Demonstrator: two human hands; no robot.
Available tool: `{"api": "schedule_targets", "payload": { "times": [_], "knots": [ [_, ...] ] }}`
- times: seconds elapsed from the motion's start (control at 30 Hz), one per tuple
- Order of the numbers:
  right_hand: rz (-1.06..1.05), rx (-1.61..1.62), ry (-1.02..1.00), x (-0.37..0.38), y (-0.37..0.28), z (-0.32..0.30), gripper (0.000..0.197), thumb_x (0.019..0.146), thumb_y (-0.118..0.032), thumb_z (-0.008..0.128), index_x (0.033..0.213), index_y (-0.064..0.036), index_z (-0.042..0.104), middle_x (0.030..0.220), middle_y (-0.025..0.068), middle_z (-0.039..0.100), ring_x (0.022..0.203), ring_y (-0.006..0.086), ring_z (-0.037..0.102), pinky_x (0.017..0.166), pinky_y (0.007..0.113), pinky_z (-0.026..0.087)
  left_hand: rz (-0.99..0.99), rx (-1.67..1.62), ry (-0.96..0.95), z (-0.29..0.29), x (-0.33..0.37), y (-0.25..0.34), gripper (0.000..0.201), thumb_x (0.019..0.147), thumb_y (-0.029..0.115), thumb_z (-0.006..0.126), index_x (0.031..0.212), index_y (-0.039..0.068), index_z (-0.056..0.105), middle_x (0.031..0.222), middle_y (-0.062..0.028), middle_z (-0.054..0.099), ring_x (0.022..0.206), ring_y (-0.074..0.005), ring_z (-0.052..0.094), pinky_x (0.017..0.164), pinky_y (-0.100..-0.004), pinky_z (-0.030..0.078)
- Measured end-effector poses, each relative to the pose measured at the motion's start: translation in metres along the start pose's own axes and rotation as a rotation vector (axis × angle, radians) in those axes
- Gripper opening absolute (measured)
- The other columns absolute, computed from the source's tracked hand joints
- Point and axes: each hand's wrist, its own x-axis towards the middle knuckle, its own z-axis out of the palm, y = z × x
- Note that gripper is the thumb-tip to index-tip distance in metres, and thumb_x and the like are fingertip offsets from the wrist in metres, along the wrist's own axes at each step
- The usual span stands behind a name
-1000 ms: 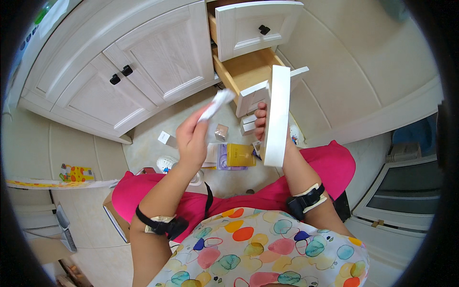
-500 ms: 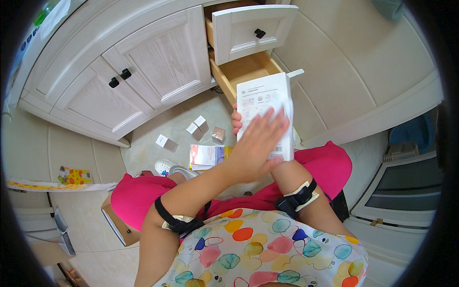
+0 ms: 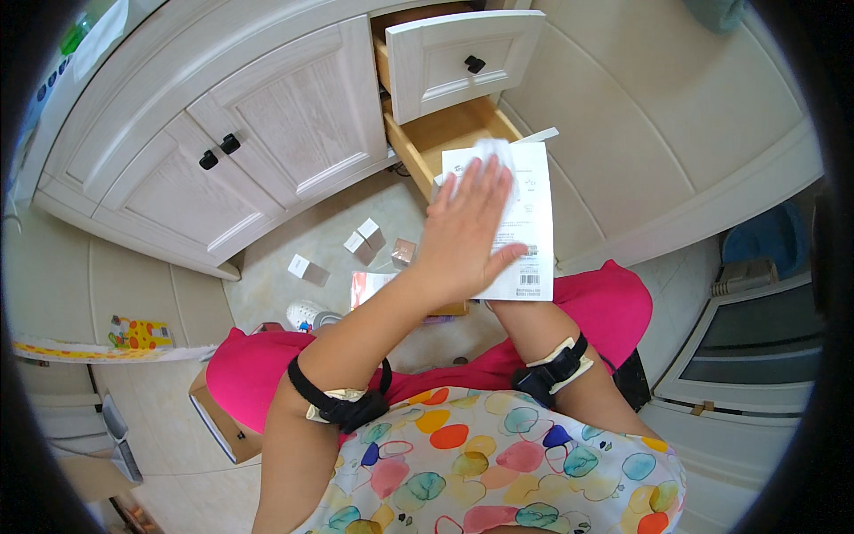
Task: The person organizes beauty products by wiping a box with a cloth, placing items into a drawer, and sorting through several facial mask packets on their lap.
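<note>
A flat white box (image 3: pixel 534 191) with small print and a barcode is held up in front of me, above my lap. My left hand (image 3: pixel 467 222) lies across its upper face with the fingers stretched out. Under those fingertips is a crumpled white cloth or tissue (image 3: pixel 492 149), pressed against the box. My right forearm (image 3: pixel 543 334) reaches up behind the box and supports it from beneath; the box and my left hand hide nearly all of my right hand.
Beyond the box, a wooden lower drawer (image 3: pixel 458 129) and a white-fronted upper drawer (image 3: pixel 467 67) are pulled out from a white cabinet (image 3: pixel 294 98). Small boxes (image 3: pixel 301 265) and a coloured package (image 3: pixel 366 287) lie on the floor by a white shoe (image 3: pixel 305 313). A cardboard box (image 3: pixel 218 418) stands at left.
The box has turned, so a different face with its barcode shows. My left hand has slid up and left across it, and the white cloth now shows past its fingertips.
</note>
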Motion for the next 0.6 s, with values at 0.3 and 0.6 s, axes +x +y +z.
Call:
{"api": "schedule_targets", "payload": {
  "times": [0.3, 0.6],
  "knots": [
    [-0.33, -0.21, 0.223, -0.004, 0.01, 0.022, 0.055, 0.09, -0.046, 0.041, 0.123, -0.0023, 0.042, 0.106, 0.0134, 0.053, 0.092, 0.0244, 0.055, 0.084, 0.036, 0.046, -0.215, -0.111, 0.078, -0.003, 0.01, -0.016, 0.075, 0.089, 0.045, 0.041, 0.136, -0.01, 0.02, 0.142, -0.0303, 0.017, 0.135, -0.0405, 0.012, 0.108, -0.0471, 0.009],
    [-0.468, -0.285, 0.29, 0.004, 0.004, 0.037, 0.053, 0.09, -0.045, 0.044, 0.123, -0.0033, 0.043, 0.11, 0.0124, 0.055, 0.096, 0.0233, 0.056, 0.085, 0.035, 0.047, -0.078, -0.561, 0.029, 0.003, -0.036, -0.015, 0.074, 0.089, 0.041, 0.041, 0.136, -0.011, 0.017, 0.141, -0.0302, 0.018, 0.134, -0.0419, 0.014, 0.109, -0.0442, 0.01]
  ]
}}
